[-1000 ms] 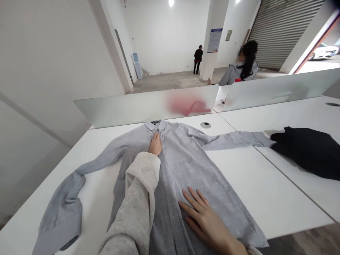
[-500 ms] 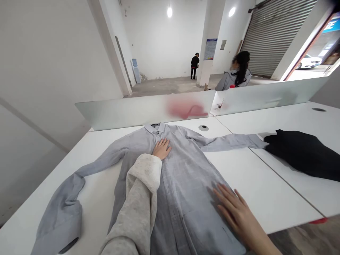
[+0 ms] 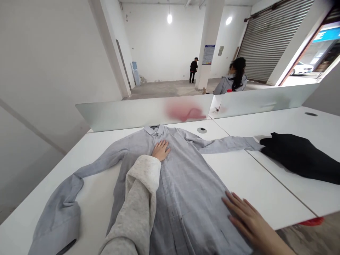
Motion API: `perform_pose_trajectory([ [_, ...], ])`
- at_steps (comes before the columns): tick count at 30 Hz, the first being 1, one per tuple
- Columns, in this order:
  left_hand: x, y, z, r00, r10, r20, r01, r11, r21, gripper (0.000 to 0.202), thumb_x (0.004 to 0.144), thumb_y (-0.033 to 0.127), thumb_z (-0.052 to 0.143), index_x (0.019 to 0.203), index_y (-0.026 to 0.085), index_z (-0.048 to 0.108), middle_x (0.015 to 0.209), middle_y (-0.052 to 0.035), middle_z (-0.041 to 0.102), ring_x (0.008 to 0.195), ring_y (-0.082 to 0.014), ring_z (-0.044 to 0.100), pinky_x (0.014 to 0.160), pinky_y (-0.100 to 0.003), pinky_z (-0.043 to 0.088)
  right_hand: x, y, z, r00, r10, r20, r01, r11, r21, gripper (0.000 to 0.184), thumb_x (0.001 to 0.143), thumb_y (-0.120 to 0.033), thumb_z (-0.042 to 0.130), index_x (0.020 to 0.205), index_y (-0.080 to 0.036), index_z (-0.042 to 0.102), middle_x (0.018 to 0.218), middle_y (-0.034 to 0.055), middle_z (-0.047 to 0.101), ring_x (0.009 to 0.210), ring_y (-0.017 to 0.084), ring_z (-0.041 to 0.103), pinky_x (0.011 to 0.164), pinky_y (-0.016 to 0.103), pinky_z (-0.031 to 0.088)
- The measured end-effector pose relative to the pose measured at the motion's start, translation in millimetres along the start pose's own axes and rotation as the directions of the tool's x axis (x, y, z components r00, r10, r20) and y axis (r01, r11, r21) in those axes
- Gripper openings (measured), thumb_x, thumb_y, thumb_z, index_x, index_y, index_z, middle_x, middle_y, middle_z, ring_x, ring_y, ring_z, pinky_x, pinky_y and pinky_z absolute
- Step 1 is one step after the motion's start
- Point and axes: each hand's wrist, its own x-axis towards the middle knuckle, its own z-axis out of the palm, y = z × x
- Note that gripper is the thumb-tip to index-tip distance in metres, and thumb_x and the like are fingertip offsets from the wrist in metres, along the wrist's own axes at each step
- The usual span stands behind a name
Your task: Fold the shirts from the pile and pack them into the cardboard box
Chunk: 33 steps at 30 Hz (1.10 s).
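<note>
A grey long-sleeved shirt (image 3: 191, 177) lies spread out on the white table (image 3: 255, 191), its collar at the far side and both sleeves stretched outward. My left hand (image 3: 160, 150) rests flat on the upper front of the shirt, just below the collar, fingers spread. A rolled light-grey sleeve covers that forearm. Over the right side edge of the shirt, lower down, my right hand (image 3: 247, 214) is stretched out with its fingers open, the fingertips on the fabric. Neither hand grasps any cloth.
Black folded cloth (image 3: 300, 156) lies to the right, touching the shirt's cuff. A frosted divider (image 3: 132, 111) runs along the table's back, near a round cable hole (image 3: 202, 130). Beyond it are a seated person (image 3: 235, 78) and a standing person (image 3: 193, 69).
My right hand has slid outward to the right and slightly down, to the shirt's side edge. My left hand stays in the same place on the shirt. The view has tilted up slightly.
</note>
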Motion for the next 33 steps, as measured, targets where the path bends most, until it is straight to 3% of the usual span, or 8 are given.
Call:
perform_pose_trajectory([
  [4,1.5,-1.5,1.2,1.0,0.004,0.002,-0.004,1.0,-0.004,0.057,0.093,0.043,0.027,0.142,0.014,0.032,0.152,-0.01,0.026,0.141,-0.0239,0.02,0.114,-0.041,0.016,45.3,76.4,-9.9,0.984,0.15,-0.097,-0.139,0.984,0.11,0.041,0.093,-0.034,0.038,0.128,-0.022,0.055,0.134,0.0094,0.053,0.125,0.025,0.047,0.099,0.041,0.045],
  [8,1.9,-3.2,1.2,1.0,0.009,0.002,-0.009,1.0,-0.021,0.056,0.093,0.042,0.028,0.142,0.016,0.033,0.151,-0.0108,0.027,0.14,-0.0244,0.021,0.114,-0.044,0.017,115.7,141.0,-4.9,0.889,0.425,-0.168,-0.419,0.905,0.071,0.037,0.09,-0.025,0.037,0.117,-0.014,0.06,0.122,0.0135,0.061,0.114,0.025,0.055,0.098,0.039,0.043],
  [12,1.6,-5.8,1.6,1.0,0.018,-0.013,-0.019,1.0,-0.018,0.055,0.093,0.042,0.03,0.141,0.016,0.036,0.15,-0.0106,0.029,0.14,-0.0249,0.024,0.113,-0.044,0.019,169.6,163.8,10.9,0.781,0.583,-0.224,-0.599,0.8,-0.004,0.041,0.09,-0.019,0.033,0.124,-0.01,0.053,0.123,0.0175,0.058,0.115,0.029,0.051,0.093,0.045,0.042],
  [14,1.8,-7.3,2.5,0.999,0.026,-0.022,-0.026,1.0,-0.004,0.055,0.093,0.042,0.03,0.14,0.016,0.037,0.149,-0.0104,0.031,0.139,-0.025,0.025,0.113,-0.044,0.021,184.3,168.5,17.5,0.759,0.605,-0.241,-0.629,0.777,-0.032,0.043,0.09,-0.017,0.032,0.13,-0.009,0.048,0.113,0.0182,0.062,0.107,0.03,0.055,0.087,0.045,0.043],
  [19,3.0,-11.0,7.0,0.999,0.038,-0.037,-0.037,0.999,0.034,0.055,0.093,0.041,0.032,0.14,0.014,0.038,0.149,-0.0101,0.032,0.138,-0.0244,0.027,0.113,-0.043,0.021,190.0,200.1,23.4,0.719,0.619,-0.314,-0.677,0.727,-0.116,0.051,0.083,-0.011,0.04,0.132,-0.019,0.048,0.124,0.0165,0.052,0.104,0.028,0.053,0.084,0.041,0.042],
  [23,3.2,-13.4,9.7,0.996,0.061,-0.071,-0.058,0.997,0.05,0.052,0.092,0.039,0.033,0.138,0.015,0.04,0.147,-0.0103,0.035,0.138,-0.0242,0.029,0.113,-0.043,0.023,175.8,237.8,23.5,0.585,0.759,-0.287,-0.798,0.602,-0.033,0.051,0.082,-0.014,0.037,0.131,-0.021,0.05,0.138,0.0161,0.042,0.123,0.036,0.038,0.095,0.055,0.033],
  [27,3.0,-16.3,9.6,0.995,0.07,-0.073,-0.065,0.996,0.059,0.053,0.092,0.041,0.032,0.139,0.015,0.04,0.146,-0.0104,0.037,0.137,-0.0241,0.03,0.112,-0.043,0.024,165.0,259.8,19.2,0.445,0.874,-0.197,-0.869,0.474,0.142,0.057,0.084,-0.023,0.034,0.141,-0.013,0.036,0.14,0.0219,0.038,0.127,0.037,0.034,0.096,0.054,0.033],
  [33,2.4,-20.1,8.8,0.994,0.082,-0.071,-0.077,0.995,0.067,0.054,0.093,0.043,0.029,0.139,0.018,0.04,0.146,-0.0097,0.037,0.137,-0.0229,0.03,0.111,-0.043,0.025,168.3,270.2,8.3,0.467,0.881,-0.08,-0.873,0.473,0.116,0.061,0.082,-0.028,0.039,0.143,-0.022,0.034,0.136,0.019,0.044,0.123,0.039,0.035,0.095,0.06,0.03],
])
